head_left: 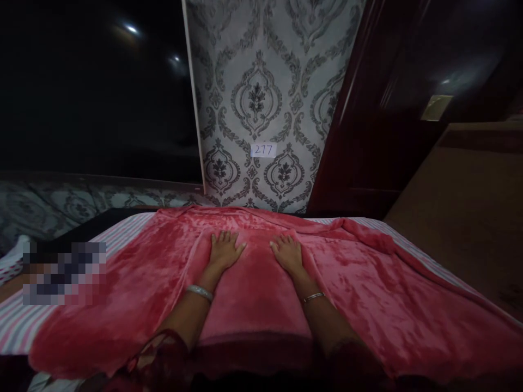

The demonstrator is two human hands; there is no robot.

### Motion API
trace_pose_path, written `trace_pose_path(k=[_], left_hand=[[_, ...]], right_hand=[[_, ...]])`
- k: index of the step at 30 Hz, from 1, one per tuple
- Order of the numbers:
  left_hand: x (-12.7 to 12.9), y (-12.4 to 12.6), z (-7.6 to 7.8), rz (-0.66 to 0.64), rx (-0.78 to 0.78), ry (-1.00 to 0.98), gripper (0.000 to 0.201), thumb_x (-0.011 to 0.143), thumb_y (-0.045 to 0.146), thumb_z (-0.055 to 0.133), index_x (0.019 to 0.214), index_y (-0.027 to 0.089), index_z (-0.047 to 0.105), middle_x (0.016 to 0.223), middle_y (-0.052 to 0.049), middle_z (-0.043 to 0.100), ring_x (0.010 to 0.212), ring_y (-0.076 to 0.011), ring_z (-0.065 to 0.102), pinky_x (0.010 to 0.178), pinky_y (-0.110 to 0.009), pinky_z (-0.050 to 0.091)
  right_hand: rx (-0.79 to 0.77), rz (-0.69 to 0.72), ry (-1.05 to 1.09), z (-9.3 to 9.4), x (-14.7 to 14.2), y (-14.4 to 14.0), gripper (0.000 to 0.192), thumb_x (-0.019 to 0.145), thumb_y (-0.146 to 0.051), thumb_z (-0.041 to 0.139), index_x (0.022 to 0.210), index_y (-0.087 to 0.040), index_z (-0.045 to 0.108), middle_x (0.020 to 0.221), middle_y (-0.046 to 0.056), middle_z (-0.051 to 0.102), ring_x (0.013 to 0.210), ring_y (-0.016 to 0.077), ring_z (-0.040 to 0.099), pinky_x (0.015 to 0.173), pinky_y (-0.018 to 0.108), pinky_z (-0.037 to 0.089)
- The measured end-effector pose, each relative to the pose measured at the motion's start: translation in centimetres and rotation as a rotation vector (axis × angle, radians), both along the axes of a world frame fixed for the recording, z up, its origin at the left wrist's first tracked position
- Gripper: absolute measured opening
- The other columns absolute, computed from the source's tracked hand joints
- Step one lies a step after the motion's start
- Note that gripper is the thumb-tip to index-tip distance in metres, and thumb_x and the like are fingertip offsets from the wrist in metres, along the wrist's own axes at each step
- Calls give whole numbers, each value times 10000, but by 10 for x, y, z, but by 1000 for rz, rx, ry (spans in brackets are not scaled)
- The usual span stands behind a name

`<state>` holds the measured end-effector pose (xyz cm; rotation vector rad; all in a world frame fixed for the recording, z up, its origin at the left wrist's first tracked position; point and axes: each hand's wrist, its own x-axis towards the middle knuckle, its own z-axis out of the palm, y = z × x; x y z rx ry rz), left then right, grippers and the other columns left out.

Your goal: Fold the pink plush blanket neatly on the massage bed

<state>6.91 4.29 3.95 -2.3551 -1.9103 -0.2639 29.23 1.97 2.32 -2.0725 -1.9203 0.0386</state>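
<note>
A plush red-pink blanket (359,294) lies spread over a striped sheet. In its middle, a folded fleecy piece of the same colour (257,288) forms a raised panel. Pressed flat near the far left corner of that panel is my left hand (224,250), fingers spread. My right hand (288,253) rests flat near the far right corner, its fingers also apart. Both palms touch the cloth and neither grips it. A bangle circles each wrist. The near edge of the panel falls in shadow close to my body.
Striped sheet (122,231) shows along the blanket's edges. A blurred patch (65,275) covers something at the left. Behind stand a large dark screen (98,98), a patterned wall (255,65) with a "277" label (263,149), and a dark red door (379,109). A brown surface (469,207) lies right.
</note>
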Motion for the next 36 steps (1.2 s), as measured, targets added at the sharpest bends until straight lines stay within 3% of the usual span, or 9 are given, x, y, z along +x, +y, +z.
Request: trace_pose_path(k=[6,11,15,22,27,32,36], left_hand=[[1,3,-2,-4,-28,-35,684,974,593,276,1477,171,467,1534,-177,459,1441,-365,357,1161,-647,216],[-1,1,3,47,-26,-47,680,976,576,267,1481,163,458,1538,-171,458,1451,-322,345,1203,-611,121],[-18,11,13,144,-95,-63,678,955,580,306,1455,161,493,1537,-177,459,1460,-326,339,1197,-635,106],[-62,21,17,353,-199,-173,634,961,467,247,1484,174,454,1547,-184,442,1388,-347,455,1052,-568,421],[-62,19,15,360,-177,-214,643,960,444,223,1489,153,445,1552,-194,429,1421,-347,411,1069,-574,405],[-61,23,14,352,-189,-234,669,956,472,209,1497,147,432,1527,-205,458,1402,-351,437,1081,-560,400],[-63,29,10,356,-203,-237,682,964,483,182,1528,158,384,1569,-184,407,1424,-335,411,1110,-550,376]], right_hand=[[22,-11,-43,0,0,0,506,1025,-451,320,1470,-295,503,1547,49,467,1430,294,370,1152,509,249],[-1,-13,-43,2,-1,-3,512,1028,-453,319,1481,-282,488,1563,54,446,1441,295,365,1149,502,267],[-6,-2,-53,1,1,-2,517,1027,-444,317,1486,-274,481,1564,64,443,1444,303,360,1144,518,275],[0,2,-43,-1,0,0,517,1030,-448,306,1482,-274,486,1563,71,443,1437,300,364,1147,536,267],[-71,7,-38,11,8,3,515,1039,-469,267,1486,-313,471,1578,35,424,1452,259,339,1159,509,260],[-127,-103,30,11,32,-1,553,1030,-530,234,1490,-321,460,1617,32,354,1466,317,301,1133,614,262],[-86,-87,83,0,43,-3,541,1037,-490,231,1486,-306,470,1614,32,361,1428,283,381,1132,515,329]])
